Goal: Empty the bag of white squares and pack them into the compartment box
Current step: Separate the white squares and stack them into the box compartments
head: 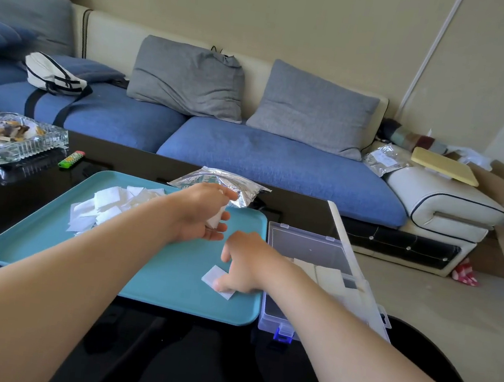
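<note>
**Squares out of the bag, packing under way**

The thin white squares (102, 208) lie mostly in a loose, overlapping pile on the far left part of the flat teal plastic tray (44, 247). One single square (214, 275) sits apart on the near right of the tray, close to the box. They look paper-light and limp, likely to slide over one another and cling flat to the smooth tray. A lone one is probably best dragged to get a corner up, then pinched by an edge. A gathered stack should be held across its flat faces so that it does not fan out.

The left hand (199, 219) hovers over the middle of the tray with its fingers curled round a small wad of squares (217, 216). The right hand (245, 265) reaches down to the single square with fingers spread and tips on it. Whether it presses or already pinches cannot be told.

Just right of the tray stands the clear plastic compartment box (310, 246) with a blue latch (283, 336), its lid open. A few pale squares already lie in one compartment (329, 274). The crinkled silver foil bag (244, 190) lies flat at the tray's far edge.

All this rests on a glossy black table (139, 160). A cut-glass ashtray (11, 136) and a green lighter (70, 160) sit at far left, with a blue sofa (280, 159) beyond.
</note>
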Available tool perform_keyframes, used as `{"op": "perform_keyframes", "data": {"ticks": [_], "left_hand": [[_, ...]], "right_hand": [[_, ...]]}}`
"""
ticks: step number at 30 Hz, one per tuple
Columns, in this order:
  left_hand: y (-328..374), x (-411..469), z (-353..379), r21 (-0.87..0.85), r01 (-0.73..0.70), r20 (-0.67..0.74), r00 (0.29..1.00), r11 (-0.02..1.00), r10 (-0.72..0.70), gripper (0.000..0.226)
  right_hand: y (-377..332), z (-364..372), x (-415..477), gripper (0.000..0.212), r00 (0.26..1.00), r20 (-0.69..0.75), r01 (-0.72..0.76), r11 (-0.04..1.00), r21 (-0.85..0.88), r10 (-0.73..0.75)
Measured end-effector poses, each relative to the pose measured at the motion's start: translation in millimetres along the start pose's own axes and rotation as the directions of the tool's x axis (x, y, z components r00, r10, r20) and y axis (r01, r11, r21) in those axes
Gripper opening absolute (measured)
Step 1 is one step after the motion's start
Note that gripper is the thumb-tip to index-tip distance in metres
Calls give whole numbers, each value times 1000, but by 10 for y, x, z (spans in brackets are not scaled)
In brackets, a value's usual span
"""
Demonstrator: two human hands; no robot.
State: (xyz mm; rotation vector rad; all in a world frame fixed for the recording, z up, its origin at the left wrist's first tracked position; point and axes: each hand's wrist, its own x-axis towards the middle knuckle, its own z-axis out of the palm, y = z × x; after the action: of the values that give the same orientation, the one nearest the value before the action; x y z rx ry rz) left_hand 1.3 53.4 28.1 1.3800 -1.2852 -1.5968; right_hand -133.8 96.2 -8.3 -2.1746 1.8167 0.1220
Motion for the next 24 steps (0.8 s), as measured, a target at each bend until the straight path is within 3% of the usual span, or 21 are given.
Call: {"op": "perform_keyframes", "data": {"ticks": [5,7,14,19,21,24], "left_hand": [[-13,45,-54,-33,31,26,999,999,-30,26],[-13,48,-73,-4,47,13,999,999,-47,18],[20,38,-92,-59,51,-3,999,997,-52,24],[7,50,-84,-138,37,32,999,990,-33,30],[7,48,-79,-152,28,39,999,988,-22,30],[4,60,-80,-152,9,38,999,988,-4,29]], "right_hand": [[-60,-2,42,31,992,109,-57,998,-10,58],[-71,13,49,34,990,121,-70,997,-14,71],[-130,-83,-22,48,983,174,-60,998,-24,63],[-143,-58,-52,20,992,99,-89,991,104,79],[-115,-133,-80,28,996,70,-60,986,157,49],[9,-225,-76,25,998,-35,-29,891,453,50]]}}
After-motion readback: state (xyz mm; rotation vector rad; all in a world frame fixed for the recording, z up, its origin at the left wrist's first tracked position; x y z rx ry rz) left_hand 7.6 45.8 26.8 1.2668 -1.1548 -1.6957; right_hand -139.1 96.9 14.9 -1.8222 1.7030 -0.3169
